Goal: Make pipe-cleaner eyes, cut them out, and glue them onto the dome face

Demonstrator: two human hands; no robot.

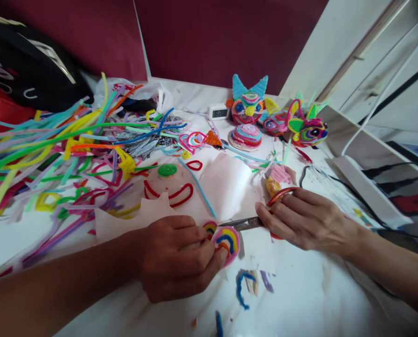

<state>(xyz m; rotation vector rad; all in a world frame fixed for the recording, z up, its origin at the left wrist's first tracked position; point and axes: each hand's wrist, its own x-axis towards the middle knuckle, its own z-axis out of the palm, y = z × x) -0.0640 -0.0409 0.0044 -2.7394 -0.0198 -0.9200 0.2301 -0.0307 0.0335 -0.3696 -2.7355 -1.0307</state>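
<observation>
My left hand (187, 260) pinches a small rainbow-striped pipe-cleaner piece (231, 244) with a pink outer edge and yellow, blue and orange bands. A second, smaller striped part (210, 228) shows just behind my fingers. In my right hand (302, 220) is a pair of scissors (245, 223) with orange handles; its blades point left and their tips reach the gap between the two striped parts. White paper (258, 250) lies under the blades. Nearer me are a curved blue pipe-cleaner scrap (242, 290) and a purple scrap (267, 282).
Loose colourful pipe cleaners (54, 140) heap up at the left. A clear dome (156, 180) with a green spiral and red loops sits mid-table. Behind stand a blue-eared figure (249, 105), a small digital clock (218, 112) and more decorated pieces (310, 128). A power strip (370, 187) lies right.
</observation>
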